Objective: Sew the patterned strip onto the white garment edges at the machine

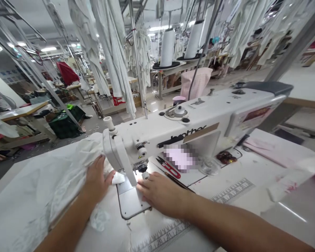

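Observation:
My left hand [98, 178] is on the white fabric [70, 168] left of the sewing machine's needle, fingers curled over the cloth and thumb apart from them. A small edge of the cloth reaches the metal needle plate [130, 201]. My right hand [164, 192] is at the presser foot area of the white sewing machine [152, 129], its fingers bent and close together. Whatever its fingertips hold is hidden. Red-handled thread snips [173, 170] and a thin dark pointed tool [177, 180] lie just behind the right hand.
A clear round dish [209, 166] and a dark red-brown object [226, 157] sit beneath the machine's arm. A ruler strip [233, 190] runs along the table. Folded pink fabric [270, 150] lies at right. Thread cones [167, 47] and hanging white garments [112, 45] stand beyond.

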`<state>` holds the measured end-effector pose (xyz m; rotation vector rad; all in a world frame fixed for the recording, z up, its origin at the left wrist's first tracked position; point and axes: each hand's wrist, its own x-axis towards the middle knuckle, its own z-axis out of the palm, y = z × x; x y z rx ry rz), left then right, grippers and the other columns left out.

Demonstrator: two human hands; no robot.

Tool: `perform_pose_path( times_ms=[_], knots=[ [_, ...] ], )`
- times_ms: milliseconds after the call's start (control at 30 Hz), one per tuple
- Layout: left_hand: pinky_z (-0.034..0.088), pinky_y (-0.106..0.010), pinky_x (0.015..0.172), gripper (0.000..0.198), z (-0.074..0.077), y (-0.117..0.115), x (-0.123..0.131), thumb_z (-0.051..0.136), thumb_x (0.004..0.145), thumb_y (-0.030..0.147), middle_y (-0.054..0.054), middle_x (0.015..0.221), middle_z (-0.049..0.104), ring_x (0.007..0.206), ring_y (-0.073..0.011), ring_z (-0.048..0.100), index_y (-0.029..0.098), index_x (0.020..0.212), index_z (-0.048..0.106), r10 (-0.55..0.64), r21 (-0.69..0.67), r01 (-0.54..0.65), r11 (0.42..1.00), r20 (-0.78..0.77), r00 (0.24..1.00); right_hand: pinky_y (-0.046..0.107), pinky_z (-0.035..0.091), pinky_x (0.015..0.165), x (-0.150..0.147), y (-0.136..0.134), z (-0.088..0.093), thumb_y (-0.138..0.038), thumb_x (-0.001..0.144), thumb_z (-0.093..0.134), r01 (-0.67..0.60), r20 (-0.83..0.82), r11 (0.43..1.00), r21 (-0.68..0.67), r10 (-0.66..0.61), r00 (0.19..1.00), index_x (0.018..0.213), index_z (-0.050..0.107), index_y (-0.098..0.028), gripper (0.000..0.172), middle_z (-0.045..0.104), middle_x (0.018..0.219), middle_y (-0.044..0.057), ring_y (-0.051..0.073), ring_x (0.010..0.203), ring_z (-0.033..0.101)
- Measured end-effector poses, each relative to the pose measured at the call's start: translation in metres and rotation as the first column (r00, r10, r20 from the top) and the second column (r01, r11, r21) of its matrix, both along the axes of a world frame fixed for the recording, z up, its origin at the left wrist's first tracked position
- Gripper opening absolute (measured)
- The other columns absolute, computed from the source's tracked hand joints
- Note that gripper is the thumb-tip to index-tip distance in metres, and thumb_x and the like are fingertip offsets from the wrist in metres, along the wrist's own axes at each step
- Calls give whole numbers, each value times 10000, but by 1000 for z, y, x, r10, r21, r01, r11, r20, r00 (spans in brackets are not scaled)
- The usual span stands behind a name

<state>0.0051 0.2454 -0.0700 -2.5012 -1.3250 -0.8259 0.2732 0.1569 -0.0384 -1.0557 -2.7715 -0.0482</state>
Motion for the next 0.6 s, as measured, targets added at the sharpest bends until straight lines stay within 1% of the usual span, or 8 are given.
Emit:
perform_pose_path(
  times_ms=[67,133,267,333,400,500,533,600],
  knots=[
    [495,-557,882,251,3,-16,-15,485,904,301,-172,1153,610,1094,-355,574,166,1102,560,63,-23,-64,998,-43,997,353,435,753,3,-1,2,-232,935,538,-5,-12,1000,5,5,1000,1057,602,-151,160,640,998,56,208,892,564],
    [520,-494,903,200,5,-48,-32,473,919,273,-139,1164,619,1087,-302,595,186,1060,585,72,-59,-76,995,-79,994,354,447,794,4,-5,4,-170,921,538,-33,-24,999,9,33,999,1042,609,-146,142,643,1011,65,211,938,567],
    [517,-478,949,242,14,-142,-53,506,893,173,-156,1258,579,1188,-293,549,180,1121,587,70,50,-66,997,-77,995,382,462,894,-8,-21,6,-96,909,514,-177,-61,984,16,177,982,1239,551,-122,333,613,1217,125,231,1083,558],
    [505,-483,966,250,20,-188,-52,501,882,118,-146,1196,619,1157,-276,566,175,1105,597,7,92,2,996,-96,995,405,448,966,-22,-32,6,-95,932,478,-266,-90,964,-1,265,960,1362,468,-141,432,541,1360,138,240,1204,514],
    [498,-483,979,231,24,-222,-44,513,895,163,-128,1149,651,1115,-255,592,174,1108,602,-101,-37,96,995,-152,983,429,418,1030,-39,-41,7,-101,949,446,-347,-117,937,-44,341,933,1419,416,-163,475,455,1459,133,244,1313,435],
    [451,-588,1002,462,20,-247,-32,610,864,413,-175,1253,612,1199,-329,549,144,1235,552,-114,-195,77,978,-187,976,471,338,1109,-68,-52,8,-116,949,431,-429,-157,897,-103,411,898,1449,388,-164,504,366,1523,124,250,1404,310],
    [448,-608,993,468,17,-252,-30,617,860,417,-181,1248,615,1203,-343,547,142,1234,554,-77,-163,51,985,-157,985,479,307,1128,-78,-54,9,-109,935,439,-429,-177,895,-120,406,897,1453,385,-160,524,351,1531,122,253,1414,288],
    [499,-542,955,270,16,-262,-31,560,901,264,-153,1147,667,1145,-306,594,154,1144,599,-56,-71,55,996,-4,998,490,262,1148,-95,-56,10,-52,876,453,-384,-229,913,-141,347,909,1468,360,-138,605,315,1546,133,262,1429,249]
  ],
)
